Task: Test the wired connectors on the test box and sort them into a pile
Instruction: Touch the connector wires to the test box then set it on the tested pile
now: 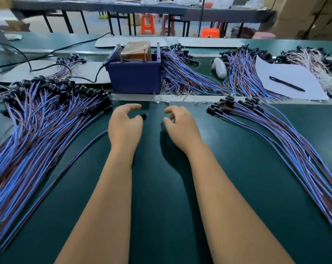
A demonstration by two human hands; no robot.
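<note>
Left hand (124, 125) hovers low over the green bench (161, 187) at centre, fingers curled, pinching a small black connector (144, 116) at its fingertips; a single blue wire (70, 166) runs from beneath that hand toward 7 o'clock, though the blur hides whether it joins the connector. Right hand (180, 123) sits just beside it at 3 o'clock, fingers loosely curled with thumb and forefinger close together; whether it grips anything cannot be told.

At 12 o'clock from the hands stands the blue test box (135, 77), with a brown block (136, 50) in its open top and a black cable (47, 52) leading off toward 10 o'clock. At 9 o'clock lies a big pile of wired connectors (37, 126), black heads toward the box. At 3 o'clock a thinner pile (287, 141) fans toward 5 o'clock. Behind the box, at 1 o'clock, more bundles (182, 73) spread out, near a white object (219, 67). At 2 o'clock a sheet of paper (287, 80) carries a black pen (286, 84).
</note>
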